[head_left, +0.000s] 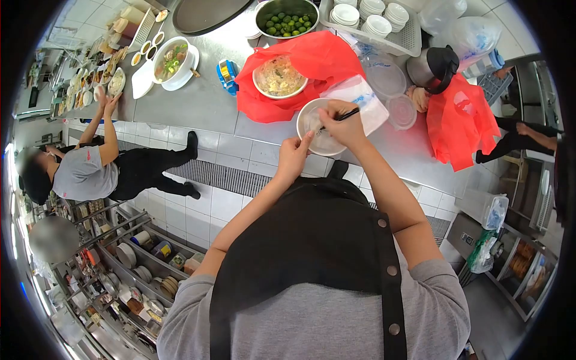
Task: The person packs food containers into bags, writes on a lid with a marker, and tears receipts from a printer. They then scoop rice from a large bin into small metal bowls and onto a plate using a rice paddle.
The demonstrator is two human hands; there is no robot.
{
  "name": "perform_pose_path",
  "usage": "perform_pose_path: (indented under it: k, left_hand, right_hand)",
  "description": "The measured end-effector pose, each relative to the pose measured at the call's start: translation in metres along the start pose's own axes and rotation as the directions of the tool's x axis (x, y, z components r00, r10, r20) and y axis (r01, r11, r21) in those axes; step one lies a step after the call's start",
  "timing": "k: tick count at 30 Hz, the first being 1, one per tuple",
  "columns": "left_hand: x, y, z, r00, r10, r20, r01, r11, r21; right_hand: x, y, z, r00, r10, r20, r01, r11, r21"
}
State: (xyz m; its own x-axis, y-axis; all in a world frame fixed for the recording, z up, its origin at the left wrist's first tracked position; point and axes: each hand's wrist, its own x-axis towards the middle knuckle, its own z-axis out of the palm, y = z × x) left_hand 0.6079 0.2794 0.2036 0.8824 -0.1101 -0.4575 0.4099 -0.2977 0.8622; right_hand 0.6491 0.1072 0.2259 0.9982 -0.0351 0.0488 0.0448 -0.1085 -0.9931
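Note:
My right hand [348, 126] is closed around a black pen [350, 113], its tip down at a round whitish lid [326, 144] near the table's front edge. Small dark marks show on the lid under the pen. My left hand [293, 158] pinches the lid's left rim between thumb and fingers. Just beyond, a white round container [279, 77] of pale yellowish food sits in an open red plastic bag [327, 57]. A white paper or napkin pack [363, 102] with blue print lies to the right of the lid.
Clear plastic lids [385, 79], a steel jug [429, 67] and another red bag [459, 120] stand right. At the back are a bowl of green limes [288, 24] and a crate of white bowls [403, 43]. A blue tape dispenser [227, 76] and soup bowl [175, 60] lie left, near a co-worker [90, 171].

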Motion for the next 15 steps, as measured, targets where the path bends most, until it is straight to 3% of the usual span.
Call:
perform_pose_path:
  k: [4, 6, 9, 15]
  left_hand:
    - [0.0, 0.001, 0.0, 1.0, 0.0, 0.0, 0.0, 1.0, -0.001]
    - [0.001, -0.001, 0.0, 1.0, -0.01, 0.003, 0.01, 1.0, 0.008]
    - [0.001, 0.0, 0.001, 1.0, -0.019, 0.006, 0.019, 1.0, -0.013]
    - [-0.001, 0.005, 0.0, 0.999, -0.036, 0.017, 0.036, 0.999, -0.029]
  right_hand:
    - [0.009, 0.001, -0.014, 0.996, -0.083, -0.04, 0.079, 0.993, -0.091]
    - [0.009, 0.002, -0.017, 0.986, -0.162, 0.048, 0.167, 0.976, -0.138]
    - [0.007, -0.002, -0.012, 0.979, -0.2, 0.041, 0.204, 0.968, -0.149]
    - [0.004, 0.0, -0.014, 0.988, -0.14, 0.063, 0.147, 0.982, -0.121]
